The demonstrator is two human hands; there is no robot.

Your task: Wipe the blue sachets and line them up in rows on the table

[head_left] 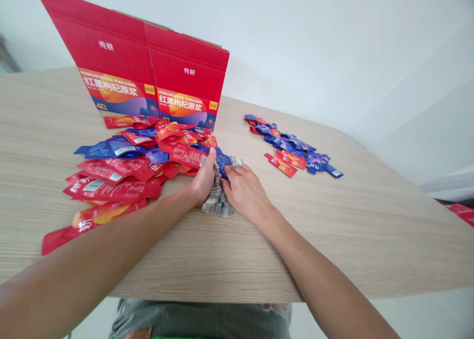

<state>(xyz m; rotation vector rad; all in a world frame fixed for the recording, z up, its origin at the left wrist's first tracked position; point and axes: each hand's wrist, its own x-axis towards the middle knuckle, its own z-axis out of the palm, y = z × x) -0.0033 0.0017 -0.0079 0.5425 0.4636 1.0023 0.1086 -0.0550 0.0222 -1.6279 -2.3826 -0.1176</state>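
In front of me, a blue sachet [222, 161] is between my two hands, partly covered by fingers and a crumpled grey striped cloth [217, 204]. My left hand [204, 180] is closed on the sachet from the left side, thumb upward, with the cloth against its palm side. From the right, my right hand [247, 190] has its fingers curled onto the cloth and pressed to the sachet. A heap of red and blue sachets [122, 166] lies just left of my left hand. Some of that heap touches or nearly touches the hand.
Behind the heap stand red printed cartons [188, 72] with raised flaps. A row of blue and red sachets [287, 144] lies on the wooden table [333, 230] to the right. A white wall rises behind the table. A red item [462, 211] shows at the far right edge.
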